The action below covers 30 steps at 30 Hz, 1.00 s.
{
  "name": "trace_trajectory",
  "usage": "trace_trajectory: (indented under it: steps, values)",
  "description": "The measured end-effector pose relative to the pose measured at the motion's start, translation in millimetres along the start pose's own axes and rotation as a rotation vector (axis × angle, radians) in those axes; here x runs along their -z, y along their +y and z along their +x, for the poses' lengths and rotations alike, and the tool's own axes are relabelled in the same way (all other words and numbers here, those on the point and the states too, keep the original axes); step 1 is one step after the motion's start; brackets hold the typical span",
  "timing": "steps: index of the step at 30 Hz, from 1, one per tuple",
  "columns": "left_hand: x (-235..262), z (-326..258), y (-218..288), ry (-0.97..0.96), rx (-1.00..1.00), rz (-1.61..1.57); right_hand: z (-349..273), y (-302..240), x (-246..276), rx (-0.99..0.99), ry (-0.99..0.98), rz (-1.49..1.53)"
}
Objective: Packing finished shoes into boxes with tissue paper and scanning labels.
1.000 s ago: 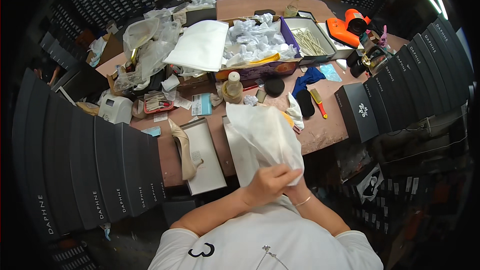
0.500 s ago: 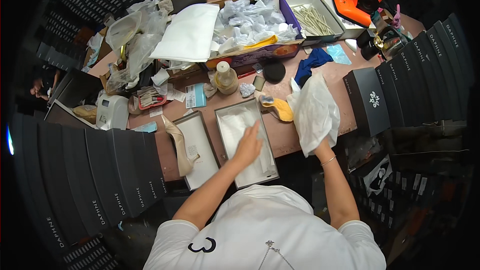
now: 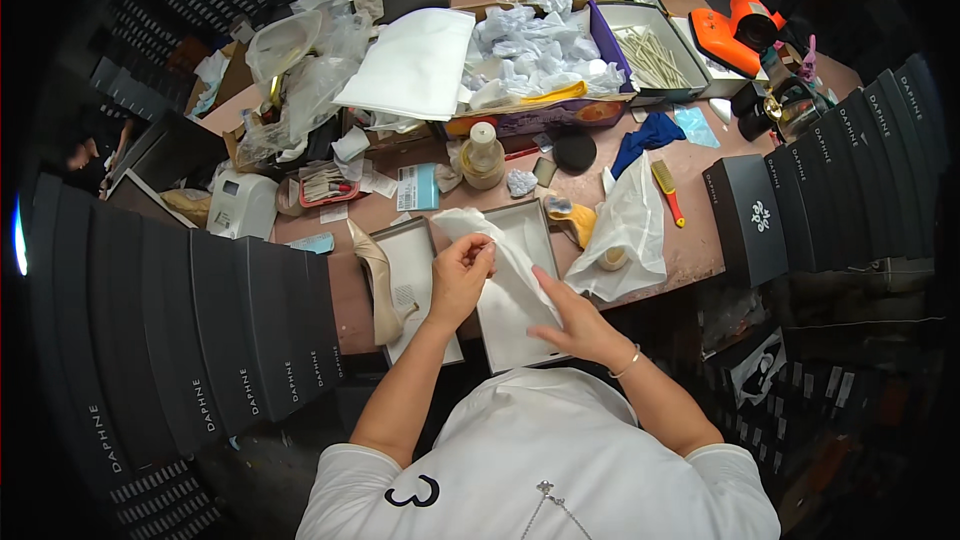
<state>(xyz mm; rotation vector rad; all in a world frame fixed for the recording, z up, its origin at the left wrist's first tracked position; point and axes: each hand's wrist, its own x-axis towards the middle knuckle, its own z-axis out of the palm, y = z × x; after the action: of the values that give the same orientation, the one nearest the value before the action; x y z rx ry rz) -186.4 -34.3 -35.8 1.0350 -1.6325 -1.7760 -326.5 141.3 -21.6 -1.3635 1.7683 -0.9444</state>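
Observation:
In front of me stands an open shoe box with a white inside. A sheet of white tissue paper rises from it, its upper edge pinched by my left hand. Fingers and thumb apart, my right hand reaches over the box's right side, its fingertips at the paper's edge. A beige high-heeled shoe leans along the left side of the box lid. To the right, a white bag lies on the table with something beige partly showing at its near end.
A yellow cloth and a red-handled brush flank the bag. Farther back are a pump bottle, a black round pad and a carton of crumpled paper. Dark shoe boxes are stacked left and right.
My right hand has let go of the white bag, which now lies flat, and moved left to the box. My left hand has lifted tissue paper out of the box. The brush has come into sight.

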Motion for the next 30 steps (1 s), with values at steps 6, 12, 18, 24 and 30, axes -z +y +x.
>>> trace_trajectory:
  steps: [6,12,18,24,30]
  values:
    - [57,-21,11,0.116,-0.115,-0.083,33,-33,-35,-0.309,-0.008,0.757]
    - [60,-132,36,0.03,-0.474,0.745,59,-51,-75,-0.481,-0.012,0.913]
    - [115,-135,-49,0.499,-0.04,-0.207,79,-57,-92,-0.531,-0.033,0.964]
    - [121,-169,46,0.547,-0.488,0.818,79,-80,-117,-0.483,-0.137,0.9]
    - [137,-179,-38,0.31,-0.224,0.657,70,-97,-139,-0.53,-0.244,0.773]
